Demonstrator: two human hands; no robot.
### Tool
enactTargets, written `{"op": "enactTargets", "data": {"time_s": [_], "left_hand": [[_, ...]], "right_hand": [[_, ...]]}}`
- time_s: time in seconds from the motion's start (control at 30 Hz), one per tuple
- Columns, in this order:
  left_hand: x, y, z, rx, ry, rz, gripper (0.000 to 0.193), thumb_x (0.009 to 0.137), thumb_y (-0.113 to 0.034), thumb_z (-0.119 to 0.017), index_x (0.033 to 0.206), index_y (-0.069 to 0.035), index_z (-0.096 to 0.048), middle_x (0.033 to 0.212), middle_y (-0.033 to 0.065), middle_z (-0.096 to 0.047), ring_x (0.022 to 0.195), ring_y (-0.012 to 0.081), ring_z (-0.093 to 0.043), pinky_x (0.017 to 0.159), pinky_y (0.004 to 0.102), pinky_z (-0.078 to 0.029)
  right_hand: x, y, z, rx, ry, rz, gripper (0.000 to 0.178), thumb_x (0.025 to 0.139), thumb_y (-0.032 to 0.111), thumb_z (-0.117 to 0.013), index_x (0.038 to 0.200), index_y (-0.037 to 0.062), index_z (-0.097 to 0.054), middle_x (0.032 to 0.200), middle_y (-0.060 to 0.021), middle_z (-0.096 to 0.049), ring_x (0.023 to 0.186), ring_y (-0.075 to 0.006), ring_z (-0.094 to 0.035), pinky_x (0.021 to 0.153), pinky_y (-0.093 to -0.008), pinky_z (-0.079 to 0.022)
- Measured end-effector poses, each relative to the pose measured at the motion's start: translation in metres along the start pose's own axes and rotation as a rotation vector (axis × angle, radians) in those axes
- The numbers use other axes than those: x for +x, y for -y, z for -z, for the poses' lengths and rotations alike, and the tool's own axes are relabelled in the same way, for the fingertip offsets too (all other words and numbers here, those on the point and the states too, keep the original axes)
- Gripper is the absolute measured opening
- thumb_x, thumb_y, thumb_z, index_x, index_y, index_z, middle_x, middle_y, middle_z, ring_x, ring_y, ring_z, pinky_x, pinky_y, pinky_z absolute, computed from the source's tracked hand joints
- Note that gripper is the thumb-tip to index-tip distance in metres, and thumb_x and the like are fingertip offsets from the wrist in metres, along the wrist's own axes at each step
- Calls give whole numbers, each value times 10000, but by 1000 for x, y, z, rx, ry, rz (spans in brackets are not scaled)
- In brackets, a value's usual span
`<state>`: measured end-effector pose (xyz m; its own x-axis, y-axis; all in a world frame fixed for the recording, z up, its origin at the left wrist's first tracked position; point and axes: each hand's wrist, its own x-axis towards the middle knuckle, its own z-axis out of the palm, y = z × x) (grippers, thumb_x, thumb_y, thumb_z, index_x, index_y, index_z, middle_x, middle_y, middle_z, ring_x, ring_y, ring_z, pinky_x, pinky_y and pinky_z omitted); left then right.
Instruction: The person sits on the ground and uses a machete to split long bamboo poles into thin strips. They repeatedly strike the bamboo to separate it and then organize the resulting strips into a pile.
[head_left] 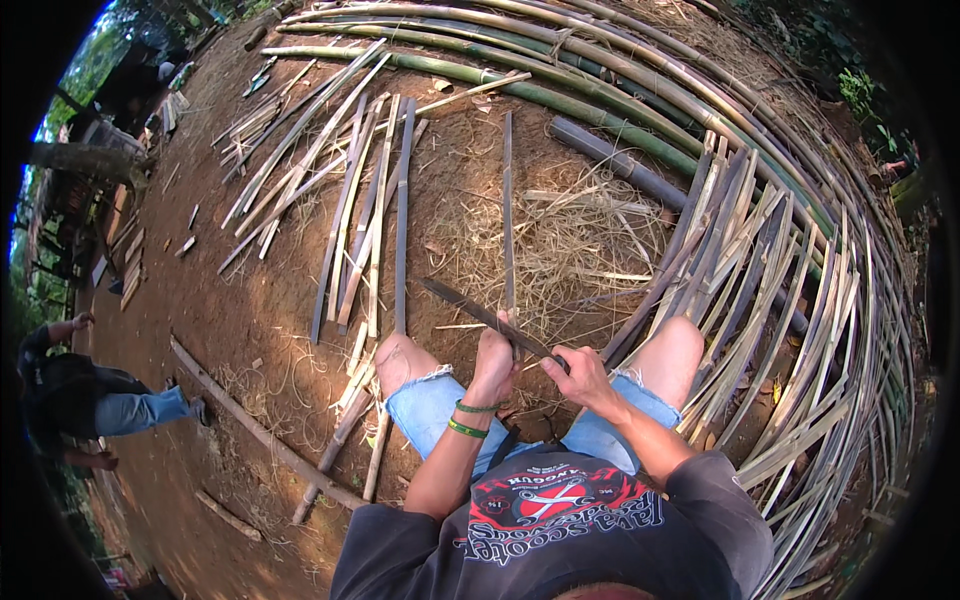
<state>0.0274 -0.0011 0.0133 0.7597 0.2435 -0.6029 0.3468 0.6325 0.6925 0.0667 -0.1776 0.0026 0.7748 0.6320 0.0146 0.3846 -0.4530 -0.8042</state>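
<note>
My right hand [585,380] is closed round the handle end of a long dark machete [465,305]. Its blade slants away to the left, crossing over a narrow bamboo strip [508,210]. Between my knees, my left hand [493,365] is closed on the near end of that strip, close beside the blade. The strip runs straight away from me along the ground, its far part beside curly shavings [570,240]. Whether the blade's edge touches the strip, I cannot tell.
Split bamboo strips [380,215] lie ahead on the left, with a large bundle [800,330] on my right. Long bamboo poles [600,60] stretch across the far side. A thin log [260,430] rests at left, near a person [95,390] in jeans.
</note>
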Motion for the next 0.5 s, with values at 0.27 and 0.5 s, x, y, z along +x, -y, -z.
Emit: {"op": "enactTargets", "data": {"time_s": [0.27,0.5], "left_hand": [[-43,-12,0,-298,183,216,409,1053,-462,-344,847,-121,-437,546,-17,-350,367,98,-285,364,247,-224],[-47,-9,16,-538,261,320,382,1058,-433,-341,842,-132,-434,532,-24,-314,353,96,-264,345,236,-211]], "right_hand": [[32,-10,19,1,70,-20,441,926,408,-612,730,13,-613,511,-221,-481,500,-416,-538,492,-450,-416],[32,-18,16,-47,152,137,422,911,401,-621,730,20,-628,496,-214,-491,501,-406,-568,500,-452,-447]]}}
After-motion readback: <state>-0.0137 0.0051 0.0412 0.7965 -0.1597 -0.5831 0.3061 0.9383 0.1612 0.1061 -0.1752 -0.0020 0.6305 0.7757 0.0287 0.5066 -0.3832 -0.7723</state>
